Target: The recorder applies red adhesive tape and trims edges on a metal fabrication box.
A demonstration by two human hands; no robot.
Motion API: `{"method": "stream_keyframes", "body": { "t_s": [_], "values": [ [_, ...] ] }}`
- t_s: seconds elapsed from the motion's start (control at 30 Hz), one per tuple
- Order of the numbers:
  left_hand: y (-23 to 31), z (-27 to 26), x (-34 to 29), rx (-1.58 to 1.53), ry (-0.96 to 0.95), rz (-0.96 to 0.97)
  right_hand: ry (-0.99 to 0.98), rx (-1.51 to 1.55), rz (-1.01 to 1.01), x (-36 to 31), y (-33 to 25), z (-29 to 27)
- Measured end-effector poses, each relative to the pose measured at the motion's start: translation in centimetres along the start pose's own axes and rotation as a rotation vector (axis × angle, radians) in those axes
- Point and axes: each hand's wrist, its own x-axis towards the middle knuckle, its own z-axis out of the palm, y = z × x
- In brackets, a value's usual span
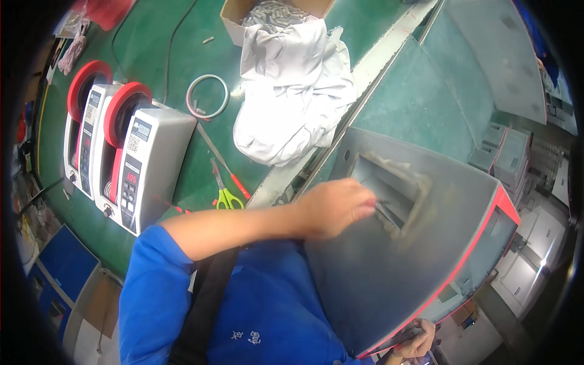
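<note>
My left hand [334, 208] is closed, slightly blurred, at the near edge of a rectangular opening in a grey panel [365, 261]. A thin, narrow tool [387, 214] sticks out from its fingers into the opening; its kind is unclear. Yellowish, rough residue [420, 201] frames the opening. Red tape [450, 277] runs along the panel's right edge and around its corner. At that edge, low in the view, my right hand [417, 342] has its fingers bent around the taped rim.
Left on the green table [201, 55] stand two white tape dispensers [161, 152] with red rolls. Nearby lie green-handled scissors [228, 198], a red-handled tool [239, 184] and a tape ring [207, 97]. A white cloth [295, 91] hangs beside a cardboard box [234, 27] of small cylindrical pieces.
</note>
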Motion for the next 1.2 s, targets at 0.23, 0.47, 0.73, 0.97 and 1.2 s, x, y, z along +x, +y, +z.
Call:
{"method": "stream_keyframes", "body": {
  "t_s": [0.23, 0.47, 0.73, 0.97, 1.2],
  "values": [
    [-2.1, -0.5, 0.3, -0.048, -0.111, -0.054, 0.02, -0.012, -0.027, -0.1, 0.1, 0.2],
    [-2.2, -2.0, 1.2, 0.421, -0.344, 0.1, 0.025, -0.005, -0.033, -0.2, 0.1, 0.2],
    [-4.2, -2.7, 1.8, 0.553, -0.44, 0.143, -0.005, 0.0, -0.012, 0.0, -0.1, 0.2],
    [-5.1, -2.2, 1.2, 0.593, -0.377, 0.11, 0.043, 0.028, 0.0, -0.1, 0.1, 0.3],
    [-4.8, -2.6, 1.4, 0.571, -0.414, 0.078, 0.037, 0.001, 0.01, -0.2, 0.2, 0.1]
  ]
}}
